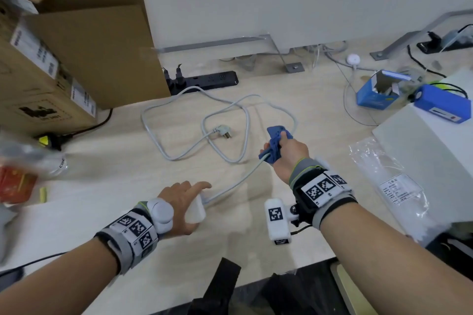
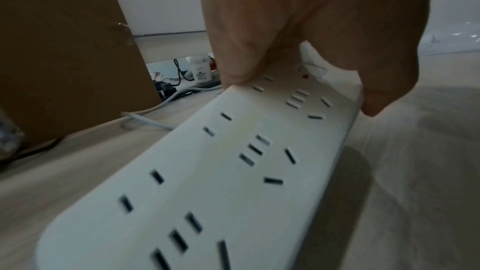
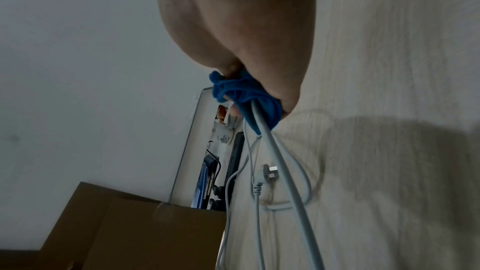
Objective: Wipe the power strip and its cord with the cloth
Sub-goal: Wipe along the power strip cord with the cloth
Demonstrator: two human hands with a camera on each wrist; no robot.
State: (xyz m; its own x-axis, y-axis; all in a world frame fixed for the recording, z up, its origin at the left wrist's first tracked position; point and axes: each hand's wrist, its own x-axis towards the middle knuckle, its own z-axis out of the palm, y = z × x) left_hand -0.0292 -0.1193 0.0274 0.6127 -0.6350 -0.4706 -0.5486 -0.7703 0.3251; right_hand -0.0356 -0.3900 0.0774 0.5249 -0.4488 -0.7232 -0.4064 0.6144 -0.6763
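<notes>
Beyond the white power strip [image 1: 195, 211], which the left hand [image 1: 179, 208] grips by its cord end with thumb and fingers curled over opposite edges just above the tabletop [image 1: 320, 100], the right hand [image 1: 288, 152] is closed round the blue cloth [image 1: 275, 144], pinching the grey cord [image 1: 231, 186] inside it. The cord runs taut between them. Pulling harder could jerk the strip from the left hand's hold. Farther from the strip the cord lies in crossing loops near its plug [image 1: 222, 131]; drawing the cloth on could tighten them into a tangle or drag the plug.
</notes>
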